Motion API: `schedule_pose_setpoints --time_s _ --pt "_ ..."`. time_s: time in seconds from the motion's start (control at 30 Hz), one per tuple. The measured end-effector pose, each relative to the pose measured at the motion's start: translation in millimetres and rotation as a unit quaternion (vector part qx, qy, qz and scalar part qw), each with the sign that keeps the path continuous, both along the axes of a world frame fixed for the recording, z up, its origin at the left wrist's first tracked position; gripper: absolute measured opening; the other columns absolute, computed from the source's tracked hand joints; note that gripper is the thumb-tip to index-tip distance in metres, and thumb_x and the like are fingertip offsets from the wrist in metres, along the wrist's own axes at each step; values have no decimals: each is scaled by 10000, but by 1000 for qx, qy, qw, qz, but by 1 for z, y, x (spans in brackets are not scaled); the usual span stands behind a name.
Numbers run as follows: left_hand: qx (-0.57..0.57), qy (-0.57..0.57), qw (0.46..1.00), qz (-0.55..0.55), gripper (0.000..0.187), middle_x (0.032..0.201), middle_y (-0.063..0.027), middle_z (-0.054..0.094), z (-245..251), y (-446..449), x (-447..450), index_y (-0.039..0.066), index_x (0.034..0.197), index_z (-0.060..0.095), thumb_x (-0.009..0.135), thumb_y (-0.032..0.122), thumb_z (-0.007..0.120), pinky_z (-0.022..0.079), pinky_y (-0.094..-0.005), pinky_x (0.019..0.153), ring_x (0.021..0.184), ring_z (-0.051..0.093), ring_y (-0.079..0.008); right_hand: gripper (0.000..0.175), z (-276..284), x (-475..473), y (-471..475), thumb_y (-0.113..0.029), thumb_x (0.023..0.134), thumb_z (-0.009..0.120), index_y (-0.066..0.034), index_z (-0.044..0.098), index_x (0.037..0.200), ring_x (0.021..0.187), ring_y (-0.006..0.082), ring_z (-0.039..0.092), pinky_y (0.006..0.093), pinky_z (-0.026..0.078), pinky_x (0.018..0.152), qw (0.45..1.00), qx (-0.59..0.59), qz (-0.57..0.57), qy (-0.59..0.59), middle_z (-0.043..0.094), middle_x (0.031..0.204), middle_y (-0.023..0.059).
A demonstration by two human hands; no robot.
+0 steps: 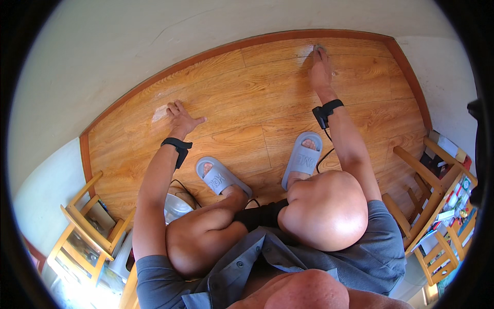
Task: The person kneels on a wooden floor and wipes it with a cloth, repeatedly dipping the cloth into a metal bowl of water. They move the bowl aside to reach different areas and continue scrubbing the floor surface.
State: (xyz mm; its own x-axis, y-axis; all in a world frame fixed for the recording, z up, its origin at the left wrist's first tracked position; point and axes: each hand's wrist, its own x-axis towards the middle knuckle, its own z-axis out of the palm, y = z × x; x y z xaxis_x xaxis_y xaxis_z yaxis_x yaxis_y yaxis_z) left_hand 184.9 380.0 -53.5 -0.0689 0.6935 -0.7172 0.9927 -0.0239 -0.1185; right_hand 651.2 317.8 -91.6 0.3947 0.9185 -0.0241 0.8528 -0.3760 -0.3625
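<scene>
My left hand [182, 121] is spread over the wood-plank floor [239, 96], fingertips beside a whitish patch and thumb pointing right. Nothing is in it. Farther off, near the back skirting board [278, 35], my right hand [321, 71] reaches down with its fingers over a small greyish pad [318, 47] on the planks. Fingers cover much of the pad, so its exact kind is unclear. A pale, shiny patch lies just left of it. Each wrist wears a black strap with a small device, and a cable runs from the right one.
Grey slides [303, 158] are on my feet between my arms. Beside my left knee stands a metal basin [176, 207]. Wooden chairs [87, 216] stand at left; a cluttered wooden table [432, 212] is at right. White walls [115, 58] bound the floor.
</scene>
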Motion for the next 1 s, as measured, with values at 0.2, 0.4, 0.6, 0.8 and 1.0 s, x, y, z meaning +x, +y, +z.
schedule_pose_setpoints --time_s 0.2,0.4,0.6,0.8,1.0 --pt "-4 5 1000 -7 1385 1564 -323 -7 -2 1 -2 -48 1514 -31 644 673 771 108 -481 1195 1451 -11 -498 573 9 -80 -9 50 795 561 6 473 1361 1256 393 461 441 379 1074 972 117 202 12 460 1408 218" --pt "3 -1 1000 8 1394 1565 -322 -9 -3 0 -2 -36 1517 -34 633 671 778 136 -484 1191 1454 -14 -494 492 25 -185 -21 -21 859 498 -8 487 1351 1205 350 498 434 439 1007 916 -70 328 221 472 1411 153" --pt "1 -7 1000 17 1391 1570 -313 -41 -3 -1 -2 -12 1523 -50 635 646 795 149 -498 1191 1457 -33 -486 444 -3 -130 13 -12 879 458 22 502 1319 1196 342 481 405 440 1006 957 31 287 28 462 1409 139" --pt "-13 -2 1000 19 1393 1574 -304 -46 0 2 -1 -9 1524 -62 641 656 785 145 -490 1192 1460 -34 -478 470 -18 -7 12 7 854 495 2 510 1323 1240 364 455 421 407 1044 998 42 39 -12 440 1440 159" --pt "-5 3 1000 14 1393 1577 -299 -33 2 0 1 -17 1522 -58 642 658 784 149 -475 1192 1463 -15 -467 567 -2 9 4 58 764 600 -10 536 1323 1288 375 432 416 377 1079 992 117 54 13 451 1429 188"
